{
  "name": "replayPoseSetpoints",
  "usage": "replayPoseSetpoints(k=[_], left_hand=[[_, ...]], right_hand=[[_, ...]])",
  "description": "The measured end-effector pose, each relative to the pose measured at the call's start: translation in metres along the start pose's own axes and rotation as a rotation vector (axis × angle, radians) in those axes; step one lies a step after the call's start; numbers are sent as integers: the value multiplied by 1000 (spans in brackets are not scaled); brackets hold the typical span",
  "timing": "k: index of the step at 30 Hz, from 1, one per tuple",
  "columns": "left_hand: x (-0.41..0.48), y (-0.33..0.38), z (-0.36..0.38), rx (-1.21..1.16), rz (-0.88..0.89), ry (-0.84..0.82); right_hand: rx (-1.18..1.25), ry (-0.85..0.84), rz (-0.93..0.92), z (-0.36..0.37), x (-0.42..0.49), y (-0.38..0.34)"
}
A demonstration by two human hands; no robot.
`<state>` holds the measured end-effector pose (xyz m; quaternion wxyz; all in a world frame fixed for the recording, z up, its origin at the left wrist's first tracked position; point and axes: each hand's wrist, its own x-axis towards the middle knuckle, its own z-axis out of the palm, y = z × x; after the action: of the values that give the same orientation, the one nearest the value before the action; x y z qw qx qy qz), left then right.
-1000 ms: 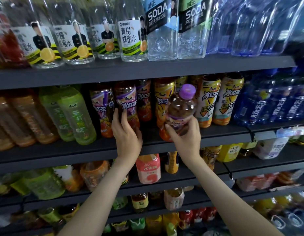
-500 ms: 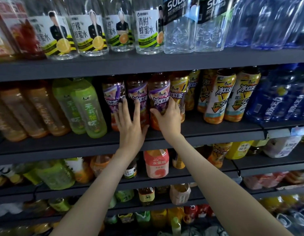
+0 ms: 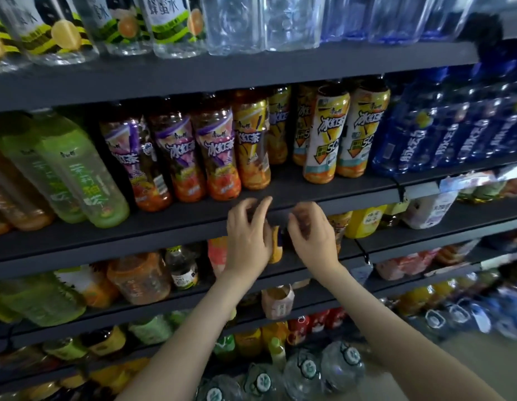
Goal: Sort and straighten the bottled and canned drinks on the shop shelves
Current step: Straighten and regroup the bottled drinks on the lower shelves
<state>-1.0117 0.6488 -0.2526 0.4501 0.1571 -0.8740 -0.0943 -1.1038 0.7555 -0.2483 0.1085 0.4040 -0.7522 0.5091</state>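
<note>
Three purple-labelled plastic tea bottles (image 3: 176, 153) are lined up on the dark metal shelf (image 3: 164, 224), the left hand (image 3: 247, 238) and right hand (image 3: 313, 235) held empty and loosely curled below, while tumbled lower-shelf bottles (image 3: 138, 277) are left unsorted.

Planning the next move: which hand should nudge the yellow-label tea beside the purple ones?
Left, likely. The left hand sits empty directly below that yellow-label tea; the right hand is farther right.

Iced-tea bottles (image 3: 214, 151) are standing in a row on the shelf (image 3: 170, 227), larger bottles (image 3: 86, 180) toward its left end, while the left hand (image 3: 247, 235) and right hand (image 3: 313, 235) are hovering side by side before its front edge.
</note>
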Motion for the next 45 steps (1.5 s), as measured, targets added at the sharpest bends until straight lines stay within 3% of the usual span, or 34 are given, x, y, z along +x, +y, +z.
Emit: replayPoseSetpoints(k=[7, 11, 19, 25, 28, 31, 34, 40, 45], left_hand=[[-29, 28, 44, 97, 21, -102], [-46, 32, 66, 122, 63, -76], [-63, 6, 84, 190, 22, -10], [-72, -3, 88, 177, -34, -157], [-67, 8, 64, 69, 37, -158], [-43, 25, 28, -1, 182, 5], [-7, 37, -8, -25, 214, 129], [54, 27, -47, 73, -15, 172], [56, 6, -45, 345, -112, 47]], right_hand=[[-55, -123, 598, -34, -18, 106], [2, -89, 668, -24, 0, 148], [35, -12, 555, 4, 6, 191], [74, 7, 424, -13, -26, 182], [128, -57, 340, -31, -56, 155], [170, -104, 239, -52, -56, 101], [254, -113, 157, -71, -30, 37], [298, -40, 27, -74, 40, -43], [165, -27, 176, -46, 77, -43]])
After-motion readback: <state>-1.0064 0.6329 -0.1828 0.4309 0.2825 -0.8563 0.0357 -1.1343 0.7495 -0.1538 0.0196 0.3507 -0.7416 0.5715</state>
